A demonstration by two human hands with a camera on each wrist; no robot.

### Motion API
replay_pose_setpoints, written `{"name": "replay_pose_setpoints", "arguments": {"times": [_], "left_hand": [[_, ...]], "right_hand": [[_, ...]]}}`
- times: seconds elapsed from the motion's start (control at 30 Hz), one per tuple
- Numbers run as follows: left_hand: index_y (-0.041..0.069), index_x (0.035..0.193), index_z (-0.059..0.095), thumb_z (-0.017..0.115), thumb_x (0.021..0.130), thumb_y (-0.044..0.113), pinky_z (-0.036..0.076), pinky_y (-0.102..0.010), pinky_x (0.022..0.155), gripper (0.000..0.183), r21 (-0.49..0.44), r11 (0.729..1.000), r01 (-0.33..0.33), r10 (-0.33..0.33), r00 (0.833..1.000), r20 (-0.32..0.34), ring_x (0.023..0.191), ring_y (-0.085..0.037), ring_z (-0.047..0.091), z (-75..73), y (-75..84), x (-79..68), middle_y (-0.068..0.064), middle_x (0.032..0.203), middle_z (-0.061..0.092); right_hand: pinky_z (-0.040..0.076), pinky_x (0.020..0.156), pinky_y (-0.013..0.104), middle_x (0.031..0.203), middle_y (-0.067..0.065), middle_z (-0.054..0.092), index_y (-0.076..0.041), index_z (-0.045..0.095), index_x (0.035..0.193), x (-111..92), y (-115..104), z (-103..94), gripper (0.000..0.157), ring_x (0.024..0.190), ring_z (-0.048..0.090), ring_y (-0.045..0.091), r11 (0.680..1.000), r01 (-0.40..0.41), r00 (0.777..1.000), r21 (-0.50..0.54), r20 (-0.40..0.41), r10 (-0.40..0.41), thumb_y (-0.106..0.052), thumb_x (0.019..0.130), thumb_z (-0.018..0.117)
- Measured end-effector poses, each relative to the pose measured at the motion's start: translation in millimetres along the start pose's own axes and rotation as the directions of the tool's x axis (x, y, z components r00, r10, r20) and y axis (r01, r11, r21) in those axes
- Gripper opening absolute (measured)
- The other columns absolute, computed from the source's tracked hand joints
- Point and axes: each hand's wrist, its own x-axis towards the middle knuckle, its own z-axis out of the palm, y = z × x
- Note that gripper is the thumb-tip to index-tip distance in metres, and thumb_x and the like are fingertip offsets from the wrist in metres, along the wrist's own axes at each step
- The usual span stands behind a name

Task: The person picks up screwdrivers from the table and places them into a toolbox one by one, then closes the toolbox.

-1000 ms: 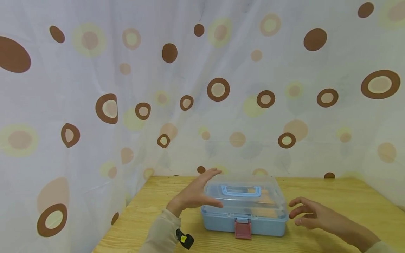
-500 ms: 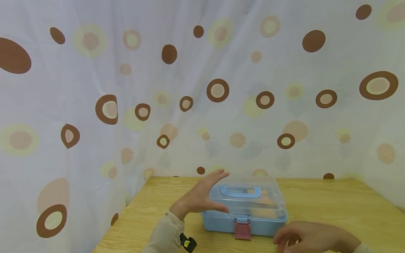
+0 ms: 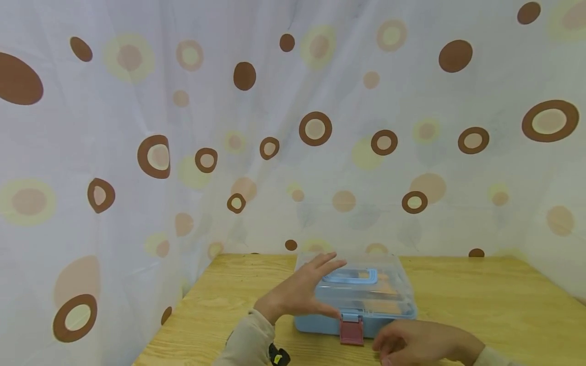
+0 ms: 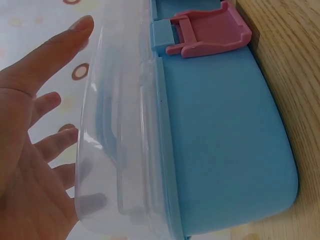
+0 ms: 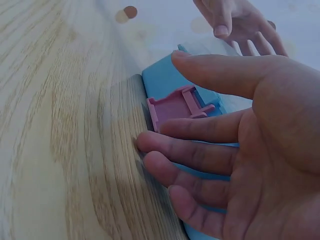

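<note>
A blue plastic storage box [image 3: 320, 324] with a clear lid [image 3: 389, 272] stands on the table. Its pink latch [image 3: 351, 333] hangs flipped down at the front, best seen in the left wrist view. On the lid lies a blue carry handle [image 3: 350, 277]. My left hand [image 3: 297, 292] hovers over the lid's left front, fingers spread and thumb apart from them. My right hand [image 3: 418, 343] is low at the box's front right, its loosely bent fingers close beside the latch in the right wrist view. Neither hand holds anything. Orange shapes show dimly through the lid.
The wooden table [image 3: 480, 295] extends to both sides of the box. A white curtain [image 3: 348, 101] with brown and yellow circles hangs behind and to the left. A black strap [image 3: 279, 356] with a yellow mark is at my left wrist.
My right hand has moved down and left, from beside the box to its front near the latch. The left hand has drifted right and slightly down over the lid. The box has stayed put.
</note>
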Motion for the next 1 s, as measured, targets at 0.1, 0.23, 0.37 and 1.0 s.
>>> {"name": "replay_pose_setpoints", "arguments": {"times": [0.1, 0.23, 0.37, 1.0], "left_hand": [[0.026, 0.165, 0.03, 0.09, 0.08, 0.047, 0.029, -0.064, 0.114, 0.106, 0.068, 0.998, 0.005, -0.006, 1.0, 0.013, 0.154, -0.033, 0.02, 3.1, 1.4, 0.5, -0.002, 0.17, 0.021], [0.032, 0.165, 0.028, 0.086, 0.079, 0.056, 0.025, -0.068, 0.114, 0.106, 0.202, 0.979, 0.007, -0.017, 0.999, 0.051, 0.153, -0.034, 0.021, 8.1, 2.6, 0.8, -0.004, 0.169, 0.024], [0.039, 0.165, 0.025, 0.083, 0.075, 0.066, 0.024, -0.069, 0.114, 0.11, 0.346, 0.938, -0.005, -0.032, 0.994, 0.101, 0.153, -0.032, 0.023, 13.1, 4.2, 0.3, -0.002, 0.169, 0.023], [0.042, 0.166, 0.014, 0.085, 0.065, 0.075, 0.029, -0.067, 0.112, 0.128, 0.52, 0.854, -0.026, -0.042, 0.992, 0.118, 0.153, -0.026, 0.025, 19.7, 9.5, -0.6, 0.002, 0.17, 0.021]], "right_hand": [[0.054, 0.085, 0.029, 0.116, 0.004, 0.07, 0.009, 0.063, 0.128, 4.2, -1.2, 2.0, 0.032, 0.103, 0.066, 0.013, 1.0, -0.005, 1.0, -0.02, -0.028, 0.004, -0.016, 0.107, 0.057], [0.055, 0.083, 0.03, 0.113, 0.006, 0.07, 0.011, 0.063, 0.126, 9.6, -2.0, 5.4, 0.033, 0.1, 0.067, 0.014, 1.0, -0.022, 0.998, -0.019, -0.065, 0.021, -0.015, 0.106, 0.059], [0.055, 0.076, 0.029, 0.101, 0.001, 0.071, 0.014, 0.06, 0.13, 13.8, -0.8, 9.0, 0.039, 0.087, 0.067, 0.012, 0.998, -0.043, 0.994, -0.036, -0.105, 0.039, -0.015, 0.105, 0.062], [0.051, 0.066, 0.023, 0.094, 0.003, 0.066, 0.0, 0.062, 0.116, 19.1, 6.2, 22.3, 0.015, 0.077, 0.061, 0.007, 0.997, 0.059, 0.992, 0.04, -0.114, -0.054, -0.002, 0.102, 0.058]]}}
